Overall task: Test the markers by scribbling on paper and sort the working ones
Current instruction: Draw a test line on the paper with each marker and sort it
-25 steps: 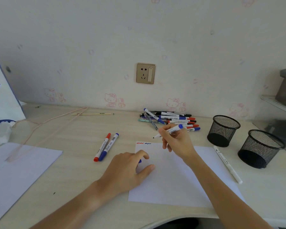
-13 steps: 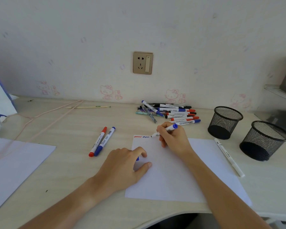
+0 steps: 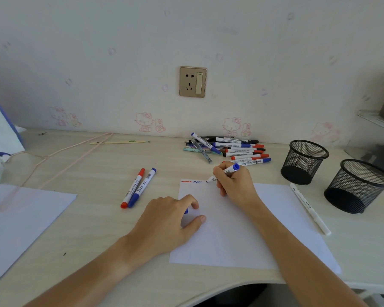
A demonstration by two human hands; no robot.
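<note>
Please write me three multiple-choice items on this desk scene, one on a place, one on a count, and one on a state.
1. Where do the red and blue markers lie as a pair?
A. left of the sheet
B. in a cup
C. on the sheet

2. How many scribbles are on the sheet?
A. none
B. two
C. five

3. What is the right hand doing?
A. resting empty
B. reaching into a cup
C. holding a marker with its tip at the sheet's top edge

Answers:
1. A, the pair lies on the bare desk beside the sheet's left edge.
2. B, one red and one blue squiggle sit at the top left corner.
3. C, its grip is closed on the blue marker, tip just right of the scribbles, while the left hand rests on the sheet; both cups look empty.
</note>
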